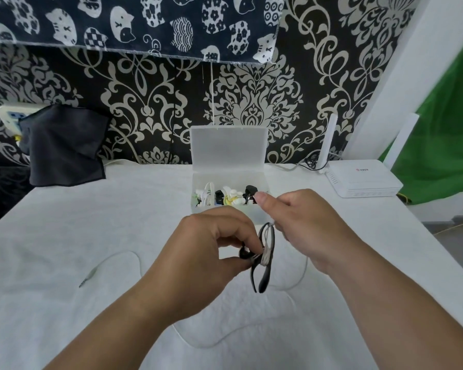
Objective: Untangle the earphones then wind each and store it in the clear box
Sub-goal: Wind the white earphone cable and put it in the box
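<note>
Earphones [262, 265], black and wound in a small loop, are pinched in the left hand [214, 244] above the white table [91, 222]. The right hand [300, 220] pinches a pale wire [267, 253] at the loop's top. The clear box [229, 148] stands open just behind.

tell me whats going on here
A person is winding an earphone. The left hand pinches a black coil of cable, and the right hand pinches it at the top. Behind them the clear box stands open with several earphones inside. A pale cable with a plug lies on the cloth.
</note>
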`<state>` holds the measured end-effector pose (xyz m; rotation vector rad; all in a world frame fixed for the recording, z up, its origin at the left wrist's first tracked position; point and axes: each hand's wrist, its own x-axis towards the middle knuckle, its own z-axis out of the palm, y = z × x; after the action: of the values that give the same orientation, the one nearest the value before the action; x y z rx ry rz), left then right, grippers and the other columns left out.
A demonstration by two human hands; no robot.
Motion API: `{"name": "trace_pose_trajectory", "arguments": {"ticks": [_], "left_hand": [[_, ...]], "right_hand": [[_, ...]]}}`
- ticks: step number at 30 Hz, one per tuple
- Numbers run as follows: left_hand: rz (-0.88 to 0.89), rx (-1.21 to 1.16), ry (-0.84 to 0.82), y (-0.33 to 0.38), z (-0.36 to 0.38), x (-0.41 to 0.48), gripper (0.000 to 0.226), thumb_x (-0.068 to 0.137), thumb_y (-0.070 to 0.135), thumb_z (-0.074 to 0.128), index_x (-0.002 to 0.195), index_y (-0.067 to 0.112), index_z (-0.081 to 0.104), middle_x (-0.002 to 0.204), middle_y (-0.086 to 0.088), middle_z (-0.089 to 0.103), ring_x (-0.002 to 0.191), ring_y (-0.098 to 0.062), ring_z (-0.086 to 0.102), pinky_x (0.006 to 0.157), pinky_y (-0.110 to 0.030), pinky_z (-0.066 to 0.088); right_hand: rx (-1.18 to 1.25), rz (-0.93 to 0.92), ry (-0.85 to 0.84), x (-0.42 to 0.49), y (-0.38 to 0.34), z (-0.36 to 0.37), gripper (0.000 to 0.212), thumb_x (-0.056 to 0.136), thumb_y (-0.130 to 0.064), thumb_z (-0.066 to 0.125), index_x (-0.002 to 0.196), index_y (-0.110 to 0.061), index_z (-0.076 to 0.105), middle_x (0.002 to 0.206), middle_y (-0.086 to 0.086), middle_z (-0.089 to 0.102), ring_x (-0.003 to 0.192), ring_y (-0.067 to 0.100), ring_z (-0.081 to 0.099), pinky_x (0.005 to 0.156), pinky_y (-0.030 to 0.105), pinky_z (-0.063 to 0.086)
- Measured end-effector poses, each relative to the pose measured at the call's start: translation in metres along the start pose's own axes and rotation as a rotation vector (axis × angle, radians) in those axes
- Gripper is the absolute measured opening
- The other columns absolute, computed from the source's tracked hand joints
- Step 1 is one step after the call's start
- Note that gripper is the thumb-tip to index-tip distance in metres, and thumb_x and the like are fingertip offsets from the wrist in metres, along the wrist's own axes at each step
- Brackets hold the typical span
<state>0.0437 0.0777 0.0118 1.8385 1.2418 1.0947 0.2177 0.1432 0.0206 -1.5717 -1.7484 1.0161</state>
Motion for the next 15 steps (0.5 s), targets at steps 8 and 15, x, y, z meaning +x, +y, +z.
{"name": "trace_pose_trajectory", "arguments": {"ticks": [8,15], "left_hand": [[-0.089,-0.403,0.128,0.003,-0.003,0.007,0.045,0.066,-0.029,0.071,0.069,0.016,0.074,0.085,-0.003,0.069,0.079,-0.02,0.07,0.079,-0.024,0.056],[-0.213,-0.416,0.45,-0.004,-0.007,0.01,0.027,0.071,-0.019,0.074,0.079,0.006,0.072,0.078,-0.008,0.077,0.074,-0.018,0.075,0.072,-0.02,0.058]], "right_hand": [[0.451,0.183,-0.281,-0.002,0.003,0.013,0.047,0.101,-0.037,0.054,0.058,-0.019,0.044,0.049,-0.005,0.032,0.046,0.014,0.022,0.049,0.026,0.016],[0.407,0.229,-0.366,-0.017,-0.004,0.04,0.037,0.103,-0.021,0.043,0.067,-0.015,0.051,0.052,-0.004,0.038,0.046,0.013,0.027,0.045,0.023,0.02]]}}
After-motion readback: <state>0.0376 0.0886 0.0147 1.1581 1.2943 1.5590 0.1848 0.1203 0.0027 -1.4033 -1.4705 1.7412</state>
